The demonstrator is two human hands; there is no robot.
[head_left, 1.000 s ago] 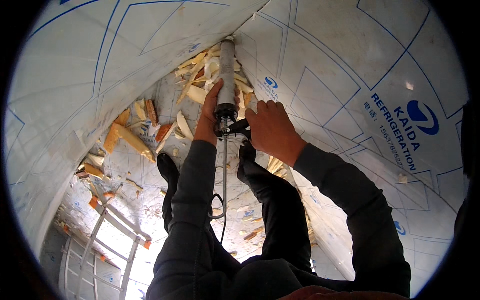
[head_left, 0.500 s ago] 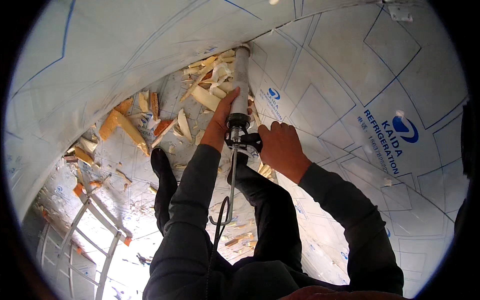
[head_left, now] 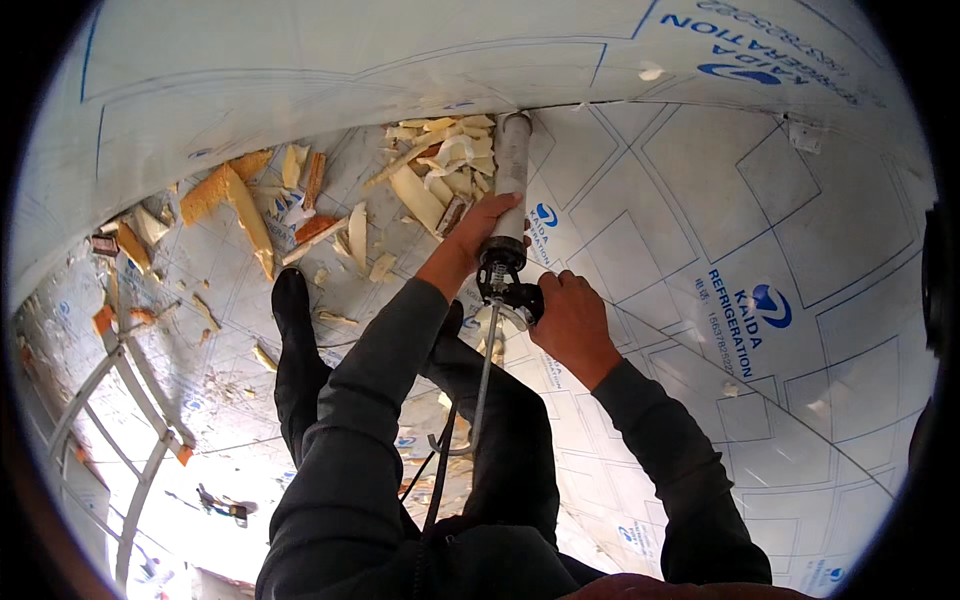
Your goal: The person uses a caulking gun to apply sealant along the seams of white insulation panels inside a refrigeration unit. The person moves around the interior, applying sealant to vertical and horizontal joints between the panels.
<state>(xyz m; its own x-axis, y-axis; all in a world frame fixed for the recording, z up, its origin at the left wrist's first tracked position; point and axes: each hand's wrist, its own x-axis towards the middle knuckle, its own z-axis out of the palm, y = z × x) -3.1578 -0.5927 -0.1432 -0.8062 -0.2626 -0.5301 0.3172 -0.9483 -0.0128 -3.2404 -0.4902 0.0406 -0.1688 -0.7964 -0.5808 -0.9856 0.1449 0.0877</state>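
Note:
A caulking gun (head_left: 511, 165) with a long pale grey tube and black fittings points away from me, its far end at the seam where two film-covered panels meet. My left hand (head_left: 481, 232) wraps round the tube just ahead of the black collar. Closed on the black handle, my right hand (head_left: 573, 322) sits behind and to the right of it. The steel rod (head_left: 484, 385) runs back toward my body and ends in a hook. What lies at the very tip of the tube is too small to tell.
Broken yellow foam pieces (head_left: 415, 195) are heaped left of the tube, with more scraps (head_left: 250, 220) along the far wall's foot. An aluminium ladder (head_left: 135, 470) stands at the lower left. The right wall panel (head_left: 660, 260) rises close beside my right hand. My shoe (head_left: 292, 300) is among the scraps.
The view has shifted, so the gun and both hands sit slightly lower and farther right. Both grips stay the same, and the tube's far end still meets the seam.

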